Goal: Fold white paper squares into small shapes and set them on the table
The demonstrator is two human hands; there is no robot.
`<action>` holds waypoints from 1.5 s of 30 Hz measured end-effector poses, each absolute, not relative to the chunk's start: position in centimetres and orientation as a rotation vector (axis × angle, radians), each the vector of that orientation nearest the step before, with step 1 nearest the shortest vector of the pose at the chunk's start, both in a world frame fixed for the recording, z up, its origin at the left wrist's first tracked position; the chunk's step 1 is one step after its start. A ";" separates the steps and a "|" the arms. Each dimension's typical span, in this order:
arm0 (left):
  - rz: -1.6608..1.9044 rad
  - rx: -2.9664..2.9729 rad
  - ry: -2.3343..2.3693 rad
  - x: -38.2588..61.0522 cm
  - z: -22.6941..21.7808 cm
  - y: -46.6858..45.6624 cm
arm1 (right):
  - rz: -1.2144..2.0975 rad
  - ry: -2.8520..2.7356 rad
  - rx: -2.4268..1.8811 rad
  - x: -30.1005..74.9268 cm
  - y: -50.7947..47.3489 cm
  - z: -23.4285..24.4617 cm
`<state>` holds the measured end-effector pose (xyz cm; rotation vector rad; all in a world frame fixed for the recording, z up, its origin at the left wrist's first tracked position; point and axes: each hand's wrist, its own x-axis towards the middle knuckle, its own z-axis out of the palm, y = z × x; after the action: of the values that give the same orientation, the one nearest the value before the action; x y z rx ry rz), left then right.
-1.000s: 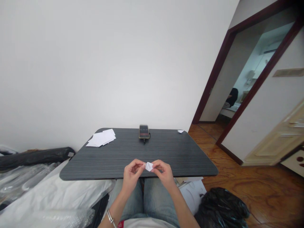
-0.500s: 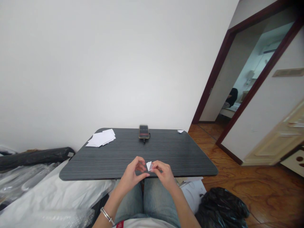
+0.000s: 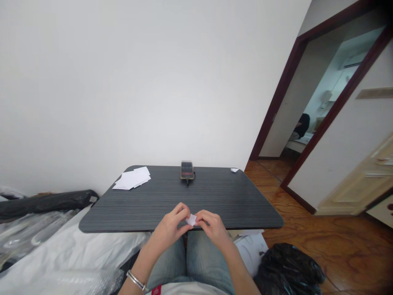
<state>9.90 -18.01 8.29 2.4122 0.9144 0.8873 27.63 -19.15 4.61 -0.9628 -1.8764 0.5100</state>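
Observation:
A small folded piece of white paper is pinched between both my hands at the near edge of the dark table. My left hand, with a silver bracelet on the wrist, grips its left side with closed fingers. My right hand grips its right side, fingers curled. Most of the paper is hidden by my fingertips. Both hands hover just above my lap in jeans.
A loose stack of white paper sheets lies at the table's far left. A phone stands at the far middle, a paper scrap at the far right. Plastic sheeting lies left, a black bag right, an open doorway beyond.
My hands have drawn closer together and lower, covering more of the folded paper. My left wrist shifted left and down.

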 end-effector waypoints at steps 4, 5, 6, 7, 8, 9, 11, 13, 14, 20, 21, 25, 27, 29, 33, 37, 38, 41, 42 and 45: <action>0.849 2.433 0.900 9.8 7.9 -17.9 | 0.527 -1.846 -0.960 27.5 -19.2 4.6; 0.864 2.419 0.891 9.8 7.9 -17.9 | 0.527 -1.843 -0.960 27.5 -19.2 4.6; 0.887 2.398 0.884 9.9 7.8 -17.9 | 0.528 -1.838 -0.959 27.4 -19.2 4.7; 0.912 2.375 0.878 10.0 7.8 -17.9 | 0.530 -1.831 -0.956 27.4 -19.2 4.8; 0.932 2.354 0.869 10.0 7.8 -17.9 | 0.537 -1.824 -0.956 27.4 -19.3 4.9; 0.943 2.338 0.857 10.1 7.7 -17.9 | 0.548 -1.820 -0.955 27.4 -19.3 5.0; 0.942 2.318 0.832 10.2 7.5 -17.9 | 0.575 -1.821 -0.960 27.4 -19.3 5.1; 0.953 2.297 0.817 10.1 7.2 -17.7 | 0.596 -1.828 -0.966 27.3 -19.4 5.2; 0.968 2.280 0.815 10.1 7.1 -17.6 | 0.599 -1.827 -0.969 27.3 -19.4 5.1; 1.043 2.158 0.821 9.9 6.2 -17.0 | 0.600 -1.774 -0.991 26.9 -19.6 4.8; 1.054 2.151 0.826 9.9 6.2 -17.0 | 0.600 -1.752 -0.994 26.8 -19.6 4.7; 1.082 2.144 0.832 10.0 6.1 -17.0 | 0.640 -1.666 -1.004 26.6 -19.5 4.3; 1.096 2.116 0.838 10.0 6.2 -17.0 | 0.688 -1.632 -0.999 26.5 -19.4 4.1; 1.104 2.073 0.848 10.1 6.2 -17.0 | 0.728 -1.596 -0.992 26.3 -19.4 4.0; 1.089 2.031 0.861 10.1 6.3 -17.0 | 0.774 -1.531 -0.997 26.2 -19.3 3.9; 1.084 2.037 0.865 10.1 6.2 -16.9 | 0.860 -1.604 -0.993 26.5 -19.2 4.0; 1.081 2.040 0.865 10.1 6.1 -16.9 | 0.864 -1.618 -1.002 26.6 -19.2 4.0; 1.062 2.056 0.866 10.1 5.9 -16.8 | 0.796 -1.619 -1.054 26.7 -18.9 3.8; 1.053 2.064 0.866 10.0 5.9 -16.8 | 0.764 -1.623 -1.068 26.7 -18.9 3.7; 1.038 2.074 0.856 10.0 5.9 -16.7 | 0.697 -1.645 -1.086 26.5 -18.8 3.5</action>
<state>9.96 -16.72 5.93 2.0743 0.8563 1.0382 26.49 -18.79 3.52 -1.0861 -1.6453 0.6969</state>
